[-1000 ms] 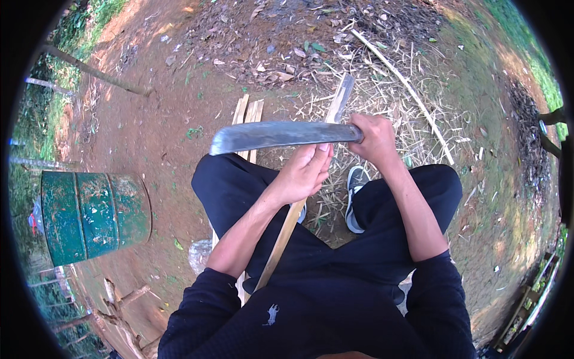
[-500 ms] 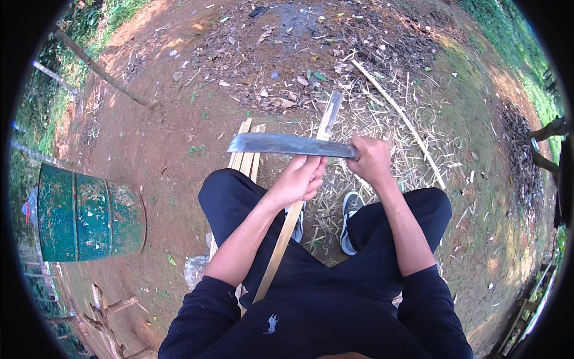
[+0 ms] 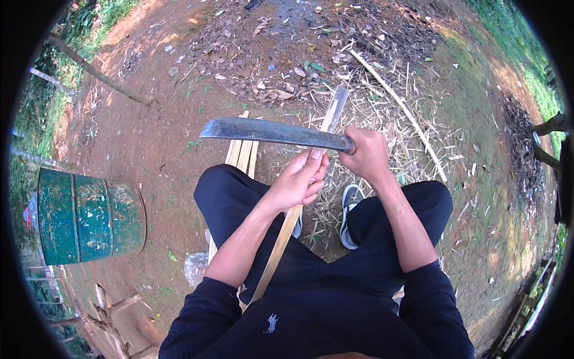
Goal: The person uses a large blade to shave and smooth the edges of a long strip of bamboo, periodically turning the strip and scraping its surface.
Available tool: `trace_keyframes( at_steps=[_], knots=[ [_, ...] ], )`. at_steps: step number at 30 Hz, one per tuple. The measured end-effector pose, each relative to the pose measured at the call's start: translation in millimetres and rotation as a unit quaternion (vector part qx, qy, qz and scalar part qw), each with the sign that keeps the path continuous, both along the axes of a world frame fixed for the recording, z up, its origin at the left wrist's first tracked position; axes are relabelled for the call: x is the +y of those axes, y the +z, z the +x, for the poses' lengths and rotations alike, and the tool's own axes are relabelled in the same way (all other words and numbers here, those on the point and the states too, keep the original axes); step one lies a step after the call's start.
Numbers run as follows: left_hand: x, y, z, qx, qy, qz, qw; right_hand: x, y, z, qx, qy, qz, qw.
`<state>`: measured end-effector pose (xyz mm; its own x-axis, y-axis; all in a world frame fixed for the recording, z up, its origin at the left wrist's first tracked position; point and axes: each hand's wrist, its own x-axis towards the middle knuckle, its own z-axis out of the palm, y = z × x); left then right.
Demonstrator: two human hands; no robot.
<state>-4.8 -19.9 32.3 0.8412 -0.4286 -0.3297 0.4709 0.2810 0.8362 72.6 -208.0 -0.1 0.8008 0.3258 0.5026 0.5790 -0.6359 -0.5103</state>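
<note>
Gripping the handle, your right hand [image 3: 366, 154] holds the machete [image 3: 272, 133] flat across the bamboo strip [image 3: 286, 230]. Your left hand [image 3: 297, 181] closes on that strip, which runs up from your lap between your knees. Compared with one second ago, the blade sits lower and nearer the strip, so the shaving seems in progress. A green drum [image 3: 89, 215] stands at your left.

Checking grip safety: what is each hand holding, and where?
Right hand grips the machete by its handle; left hand holds the bamboo strip just below the blade.
</note>
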Motion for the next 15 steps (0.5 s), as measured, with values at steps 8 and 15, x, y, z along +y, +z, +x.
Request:
trace_keyframes(
  at_steps=[8, 15],
  knots=[
    [-1.4, -5.6, -0.7, -0.023, 0.0, 0.035, 0.999, -5.2, 0.5, 5.0, -0.006, 0.025, -0.055, 0.998],
    [-2.2, -7.6, -3.7, -0.034, 0.006, 0.076, 0.996, -6.4, -17.0, 12.9, -0.048, 0.045, -0.058, 0.996]
  ],
)
